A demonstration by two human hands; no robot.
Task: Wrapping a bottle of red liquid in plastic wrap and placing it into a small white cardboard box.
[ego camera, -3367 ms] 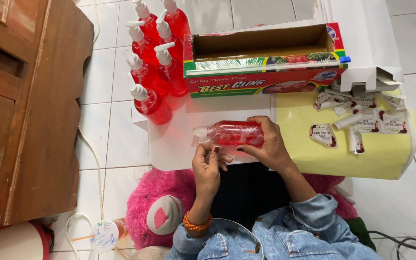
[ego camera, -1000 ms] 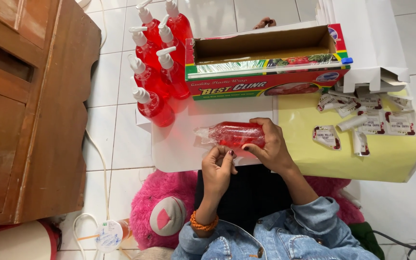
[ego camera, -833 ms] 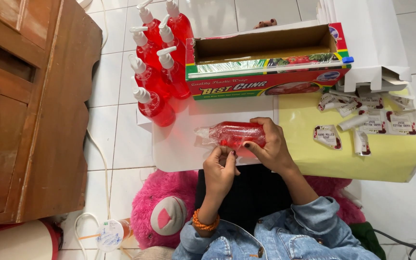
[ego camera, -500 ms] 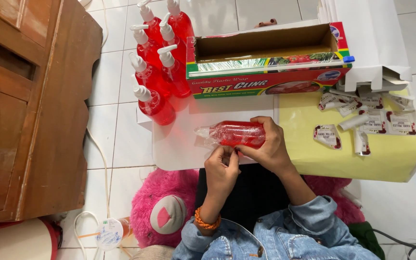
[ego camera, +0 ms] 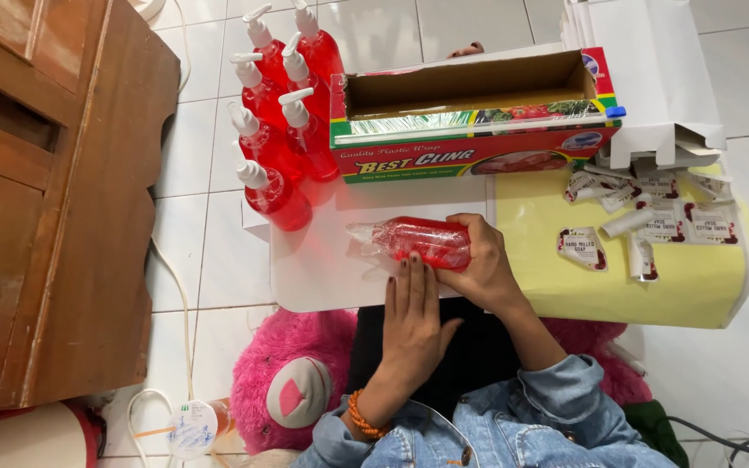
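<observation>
A red liquid bottle wrapped in clear film (ego camera: 413,240) lies on its side on the low white table (ego camera: 322,273). My right hand (ego camera: 483,264) grips its base end. My left hand (ego camera: 413,316) lies flat with fingers stretched, fingertips touching the lower side of the bottle. A long box of plastic wrap (ego camera: 470,117) stands open just behind the bottle. Several red pump bottles (ego camera: 283,113) stand upright at the table's far left.
A yellow board (ego camera: 565,286) to the right carries several small printed labels (ego camera: 652,217). White folded cartons (ego camera: 652,78) sit behind it. A brown wooden cabinet (ego camera: 54,199) fills the left. A pink plush toy (ego camera: 296,386) lies by my lap, a white cable (ego camera: 175,286) on the floor tiles.
My left hand has opened flat and slid up against the underside of the wrapped bottle. The right hand keeps its hold; the bottle has barely moved.
</observation>
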